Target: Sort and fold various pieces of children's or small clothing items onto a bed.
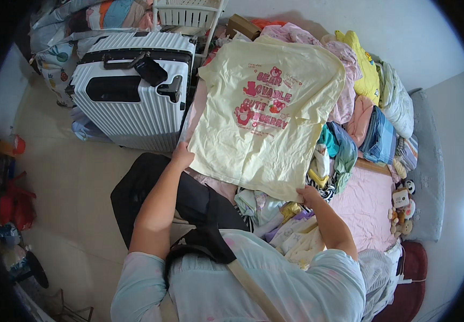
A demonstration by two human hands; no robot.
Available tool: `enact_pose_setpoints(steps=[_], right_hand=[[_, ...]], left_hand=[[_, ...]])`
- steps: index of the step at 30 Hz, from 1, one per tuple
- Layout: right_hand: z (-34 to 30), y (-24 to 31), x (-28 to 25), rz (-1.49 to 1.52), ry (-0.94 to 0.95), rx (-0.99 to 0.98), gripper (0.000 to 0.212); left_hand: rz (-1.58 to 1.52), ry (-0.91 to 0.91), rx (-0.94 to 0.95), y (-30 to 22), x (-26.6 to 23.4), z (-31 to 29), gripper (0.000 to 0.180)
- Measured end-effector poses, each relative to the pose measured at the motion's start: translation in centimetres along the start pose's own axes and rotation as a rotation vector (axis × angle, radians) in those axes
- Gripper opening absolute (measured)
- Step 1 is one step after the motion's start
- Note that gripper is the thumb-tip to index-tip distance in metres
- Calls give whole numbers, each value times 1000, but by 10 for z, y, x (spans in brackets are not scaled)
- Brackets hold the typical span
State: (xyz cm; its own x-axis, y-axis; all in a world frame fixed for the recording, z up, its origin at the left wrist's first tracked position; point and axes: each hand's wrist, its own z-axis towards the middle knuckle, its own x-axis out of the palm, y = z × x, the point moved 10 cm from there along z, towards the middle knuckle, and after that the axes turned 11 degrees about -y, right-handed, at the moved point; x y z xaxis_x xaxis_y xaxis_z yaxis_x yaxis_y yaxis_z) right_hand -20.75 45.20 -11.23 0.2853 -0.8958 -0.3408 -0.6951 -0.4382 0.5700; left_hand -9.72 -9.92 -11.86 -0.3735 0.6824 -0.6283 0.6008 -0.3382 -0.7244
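Note:
A pale yellow T-shirt (226,145) with a pink and red bear print lies spread out in front of me, its hem toward me and its neck end away. My left hand (183,156) is closed on the hem's left corner. At the right corner of the hem, my right hand (310,196) pinches the cloth. Wrinkles run across the lower right part of the shirt. Beneath and around it are other clothes, partly covered, among them a pink floral garment (343,107) along its right side.
A white ribbed suitcase (135,115) stands to the left, below a white basket (186,16). Folded blue clothes (378,144), a yellow cushion (362,70) and several plush toys (402,212) rest on the pink bed (366,204). Loose clothes (296,236) lie close to my body.

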Motion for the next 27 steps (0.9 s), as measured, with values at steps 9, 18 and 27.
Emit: enact_pose_setpoints(steps=[9, 18, 27], right_hand=[[-19, 7, -33, -282, -60, 12, 12], [-48, 12, -39, -480, 13, 57, 20], [-67, 32, -12, -990, 165, -27, 32]], left_hand=[[-109, -39, 80, -24, -51, -9, 38], [17, 255, -16, -29, -69, -25, 36], [53, 226, 31, -23, -86, -33, 36]])
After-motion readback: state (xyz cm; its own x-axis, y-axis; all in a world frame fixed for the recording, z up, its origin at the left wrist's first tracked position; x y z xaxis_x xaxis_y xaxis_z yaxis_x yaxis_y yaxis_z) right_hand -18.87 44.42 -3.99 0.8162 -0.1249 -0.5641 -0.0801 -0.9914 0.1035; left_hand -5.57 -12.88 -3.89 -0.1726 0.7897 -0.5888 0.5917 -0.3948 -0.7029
